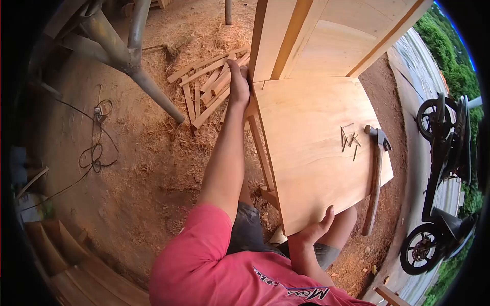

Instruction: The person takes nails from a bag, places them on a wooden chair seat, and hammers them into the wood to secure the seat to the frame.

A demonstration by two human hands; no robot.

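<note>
A light wooden panel lies flat before me, joined at its far edge to an upright wooden frame. My left hand is at the panel's far left corner, against the frame's side, with its thumb up and other fingers largely hidden. Near the panel's close edge, my right hand holds the board, its thumb on top and its fingers underneath out of sight. Several nails lie loose on the panel. A hammer rests along the right edge, its handle end past the board.
Cut wood strips are piled on the shaving-covered ground beyond my left arm. Grey metal poles stand at upper left, with a dark cable below. A motorcycle is at the right. Wooden pieces lie at lower left.
</note>
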